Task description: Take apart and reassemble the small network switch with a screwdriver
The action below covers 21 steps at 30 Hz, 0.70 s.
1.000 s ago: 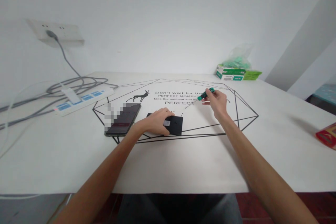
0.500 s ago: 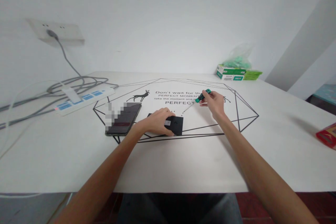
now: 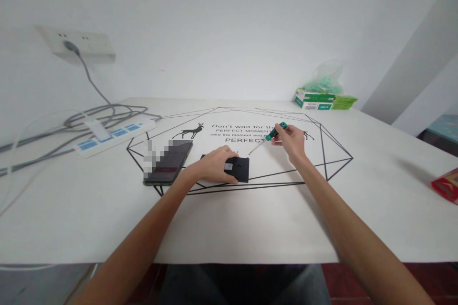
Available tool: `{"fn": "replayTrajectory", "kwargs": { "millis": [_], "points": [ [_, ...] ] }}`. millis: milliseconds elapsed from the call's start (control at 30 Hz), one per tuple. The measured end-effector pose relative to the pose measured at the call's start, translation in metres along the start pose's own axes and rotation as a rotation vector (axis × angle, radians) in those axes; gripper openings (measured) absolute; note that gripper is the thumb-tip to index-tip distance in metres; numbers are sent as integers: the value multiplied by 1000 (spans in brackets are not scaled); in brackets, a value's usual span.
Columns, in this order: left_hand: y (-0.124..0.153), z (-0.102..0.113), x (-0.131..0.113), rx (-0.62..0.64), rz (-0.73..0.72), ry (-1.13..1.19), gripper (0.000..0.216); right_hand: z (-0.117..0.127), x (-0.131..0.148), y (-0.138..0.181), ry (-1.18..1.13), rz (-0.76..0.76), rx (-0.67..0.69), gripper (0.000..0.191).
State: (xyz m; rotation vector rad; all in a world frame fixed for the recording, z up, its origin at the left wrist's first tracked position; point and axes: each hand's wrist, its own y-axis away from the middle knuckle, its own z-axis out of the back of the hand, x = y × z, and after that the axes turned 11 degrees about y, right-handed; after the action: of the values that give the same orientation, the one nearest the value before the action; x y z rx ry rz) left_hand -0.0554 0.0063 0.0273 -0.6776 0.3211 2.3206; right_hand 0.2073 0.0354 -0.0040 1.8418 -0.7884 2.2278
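My left hand [image 3: 213, 165] lies curled over a flat black square device [image 3: 239, 169] on the white table [image 3: 250, 219], holding it down; a small white label shows beside my thumb. My right hand [image 3: 291, 140] pinches a green-handled screwdriver [image 3: 275, 131]. Its thin shaft slants down to the left, and its tip rests at the device's far right corner. A dark smartphone [image 3: 167, 162] lies just left of my left hand.
A white power strip [image 3: 114, 137] with grey cables lies at the back left, plugged into a wall socket [image 3: 77, 44]. Green and white boxes [image 3: 315, 100] with a plastic bag sit at the back right. A red packet [image 3: 445, 185] lies at the right edge.
My right hand has moved the screwdriver down and left, bringing its tip to the device's corner. My left hand has stayed on the device.
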Motion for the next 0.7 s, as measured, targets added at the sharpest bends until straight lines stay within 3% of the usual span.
{"fn": "replayTrajectory", "kwargs": {
  "millis": [333, 500, 700],
  "points": [
    [0, -1, 2, -36, -24, 47, 69, 0, 4, 2, 8, -16, 5, 37],
    [-9, -8, 7, -307, -62, 57, 36, 0, 15, 7, -90, -39, 12, 36],
    [-17, -19, 8, -488, -43, 85, 33, -3, 35, 18, -162, -39, 61, 36]
  ]
}}
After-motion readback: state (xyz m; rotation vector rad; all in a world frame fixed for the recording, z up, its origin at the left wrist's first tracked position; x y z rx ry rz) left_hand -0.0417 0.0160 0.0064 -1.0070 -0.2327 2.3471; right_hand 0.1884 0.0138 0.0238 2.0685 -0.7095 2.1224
